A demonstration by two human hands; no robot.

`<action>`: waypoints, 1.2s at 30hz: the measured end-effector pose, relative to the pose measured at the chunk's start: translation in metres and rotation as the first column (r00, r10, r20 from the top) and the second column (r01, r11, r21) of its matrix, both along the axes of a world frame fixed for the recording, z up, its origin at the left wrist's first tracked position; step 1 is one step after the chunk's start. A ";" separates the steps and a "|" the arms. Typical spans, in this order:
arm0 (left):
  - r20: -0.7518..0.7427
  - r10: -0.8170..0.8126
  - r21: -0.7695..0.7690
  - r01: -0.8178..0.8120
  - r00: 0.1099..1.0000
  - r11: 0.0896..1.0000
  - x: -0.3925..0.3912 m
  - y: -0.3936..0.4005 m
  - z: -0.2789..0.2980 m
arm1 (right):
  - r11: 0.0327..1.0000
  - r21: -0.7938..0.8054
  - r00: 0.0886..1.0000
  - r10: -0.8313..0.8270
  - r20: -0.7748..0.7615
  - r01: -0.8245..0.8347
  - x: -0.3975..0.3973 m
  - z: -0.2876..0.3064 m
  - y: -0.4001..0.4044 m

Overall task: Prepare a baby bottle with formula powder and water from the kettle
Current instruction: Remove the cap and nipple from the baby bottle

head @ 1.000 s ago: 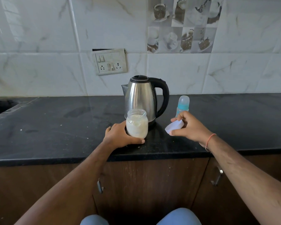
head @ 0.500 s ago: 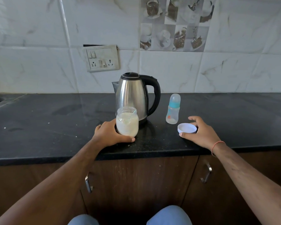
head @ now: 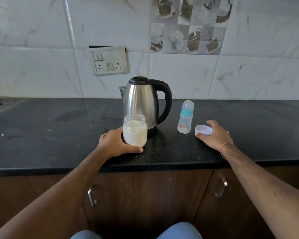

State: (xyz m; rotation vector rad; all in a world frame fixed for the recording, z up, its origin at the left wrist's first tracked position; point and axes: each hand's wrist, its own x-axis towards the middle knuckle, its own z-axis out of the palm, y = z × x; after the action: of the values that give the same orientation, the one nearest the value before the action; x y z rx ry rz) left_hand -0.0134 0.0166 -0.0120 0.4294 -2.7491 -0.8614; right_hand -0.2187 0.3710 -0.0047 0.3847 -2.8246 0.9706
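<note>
Since before, white jar lid [head: 203, 129] now lies on countertop [head: 41, 135] under right hand's [head: 214, 135] loose fingers; left hand [head: 116, 144] grips formula jar [head: 135, 131], so keep it steady, uncap baby bottle [head: 185, 118] next.

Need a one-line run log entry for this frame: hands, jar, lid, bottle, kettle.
left hand: grips open powder jar | right hand: at white lid on counter | baby bottle: capped, upright | kettle: untouched

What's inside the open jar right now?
The jar holds pale powder nearly to the shoulder, with a translucent scoop leaning at the rim. The scoop's lower end is buried, and the left hand hides the jar's left side.
</note>
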 end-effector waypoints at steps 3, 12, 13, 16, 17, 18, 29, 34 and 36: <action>-0.004 -0.006 0.006 0.006 1.000 1.000 -0.001 -0.002 0.000 | 0.998 -0.054 0.992 0.031 -0.122 -0.038 0.004 0.002 -0.006; -0.026 -0.010 0.032 0.011 1.000 0.999 0.002 0.000 0.000 | 0.966 -0.237 0.983 0.067 -0.172 -0.108 0.013 0.002 -0.049; -0.031 -0.011 0.038 0.012 0.999 0.999 0.002 0.000 0.000 | 0.968 -0.228 0.984 0.070 -0.166 -0.108 0.013 0.003 -0.053; -0.038 -0.017 0.048 0.019 0.999 0.999 0.003 -0.001 -0.001 | 0.967 -0.232 0.985 0.071 -0.156 -0.107 0.013 0.003 -0.061; -0.039 -0.018 0.048 0.020 0.999 0.999 0.002 -0.002 -0.001 | 0.967 -0.232 0.985 0.071 -0.156 -0.106 0.012 0.003 -0.062; -0.040 -0.020 0.048 0.022 0.999 0.999 0.002 -0.002 -0.001 | 0.968 -0.227 0.985 0.070 -0.158 -0.106 0.011 0.002 -0.064; -0.029 0.001 -0.002 -0.001 1.000 1.000 0.004 0.000 0.000 | 0.946 -0.200 0.964 0.233 -0.132 -0.256 0.066 0.001 -0.091; -0.035 0.038 -0.021 -0.038 0.999 0.999 0.011 -0.003 0.004 | 0.879 -0.272 0.919 0.386 -0.076 -0.391 0.100 0.001 -0.111; -0.018 0.041 -0.018 -0.041 0.999 0.999 0.016 -0.009 0.007 | 0.853 -0.298 0.901 0.428 -0.071 -0.429 0.106 -0.002 -0.118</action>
State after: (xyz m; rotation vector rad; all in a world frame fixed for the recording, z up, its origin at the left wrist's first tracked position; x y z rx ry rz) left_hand 0.0024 0.0077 -0.0054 0.4710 -2.7204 -0.8251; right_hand -0.1130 0.2528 -0.0067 1.0022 -2.5646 1.4628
